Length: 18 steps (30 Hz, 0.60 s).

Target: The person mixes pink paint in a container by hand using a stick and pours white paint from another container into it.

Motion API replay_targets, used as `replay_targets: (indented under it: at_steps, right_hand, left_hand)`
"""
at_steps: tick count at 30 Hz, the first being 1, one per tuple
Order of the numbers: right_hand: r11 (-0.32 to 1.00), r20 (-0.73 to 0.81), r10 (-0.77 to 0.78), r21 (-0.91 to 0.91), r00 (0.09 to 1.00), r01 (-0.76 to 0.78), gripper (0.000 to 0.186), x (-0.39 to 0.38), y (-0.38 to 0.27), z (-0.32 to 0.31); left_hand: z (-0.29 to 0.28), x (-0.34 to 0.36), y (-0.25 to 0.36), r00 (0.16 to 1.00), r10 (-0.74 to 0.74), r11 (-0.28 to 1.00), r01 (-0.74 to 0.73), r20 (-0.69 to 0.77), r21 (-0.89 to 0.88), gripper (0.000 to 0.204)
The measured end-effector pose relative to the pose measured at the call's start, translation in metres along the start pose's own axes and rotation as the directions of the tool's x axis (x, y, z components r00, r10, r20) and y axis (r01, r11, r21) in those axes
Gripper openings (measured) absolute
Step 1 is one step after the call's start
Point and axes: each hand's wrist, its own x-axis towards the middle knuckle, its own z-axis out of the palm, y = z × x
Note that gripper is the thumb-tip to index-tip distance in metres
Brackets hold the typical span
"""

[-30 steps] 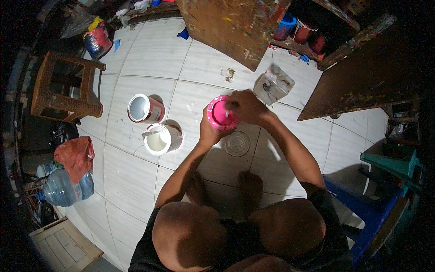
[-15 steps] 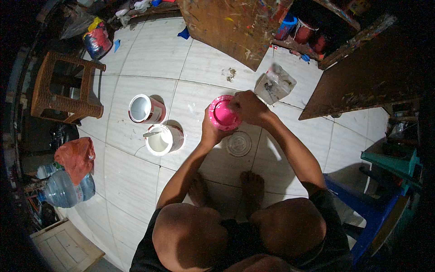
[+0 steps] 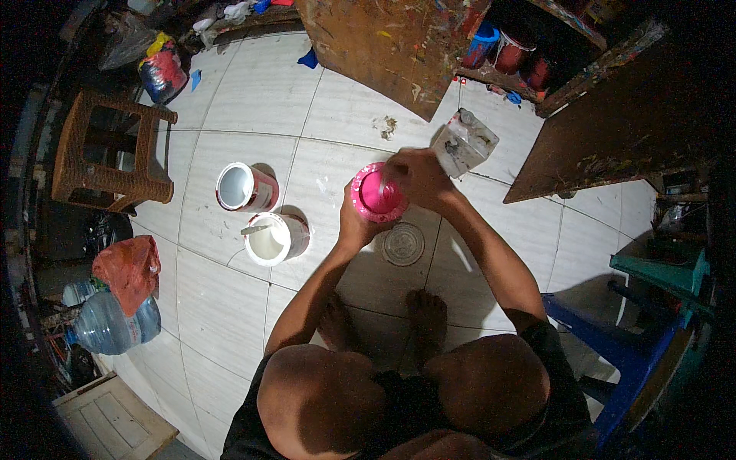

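Head view, sole entry.
Item: pink-rimmed container (image 3: 360,181), mouth upward, between my hands; whether its base meets the tiled floor (image 3: 222,299), I cannot tell.
Contents: pink paint (image 3: 370,196).
Left hand (image 3: 359,230): curled about the container's near left side, fingers partly hidden.
Right hand (image 3: 418,176): above the far right rim, fingers closed on what looks like a thin pale tool (image 3: 382,186), blurred, its end toward the paint.
Step, as I judge it: stirring. The next move calls for a firm left grip and a tool held inside the rim.
Pose: left forearm (image 3: 313,290) slants forward and inward; right forearm (image 3: 497,249) angles forward and leftward, wrist bent over the mouth.
Adjacent: clear round lid (image 3: 402,244), just nearer me than both hands; clear box (image 3: 465,143), beyond my right hand; two white-rimmed cans (image 3: 267,192) (image 3: 294,234), left of my left hand, the nearer bearing a flat tool (image 3: 254,228).
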Motion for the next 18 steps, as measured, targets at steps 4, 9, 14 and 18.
replay_targets:
  at_steps: [4,9,14,18]
  right_hand:
    - [0.999,0.016,-0.042,-0.028,0.999,0.042,0.022,-0.001,0.002,0.003]
    - [0.999,-0.058,0.013,-0.032,0.998,-0.015,0.022,-0.002,0.014,0.013]
    - [0.977,-0.019,0.04,-0.207,0.999,-0.043,0.021,0.001,0.002,0.001]
    - [0.997,0.0,-0.057,-0.045,0.998,0.057,0.021,-0.003,0.008,0.006]
  left_hand:
    - [-0.003,-0.002,0.006,1.0,0.029,0.999,-0.028,-0.007,0.02,0.103]
    - [0.0,0.003,0.006,0.996,0.086,0.996,-0.086,0.015,0.033,0.102]
    - [-0.004,-0.002,0.008,1.0,0.018,1.0,-0.018,-0.013,0.018,0.101]
    - [-0.003,-0.002,0.014,1.0,0.015,1.0,-0.015,0.003,0.025,0.101]
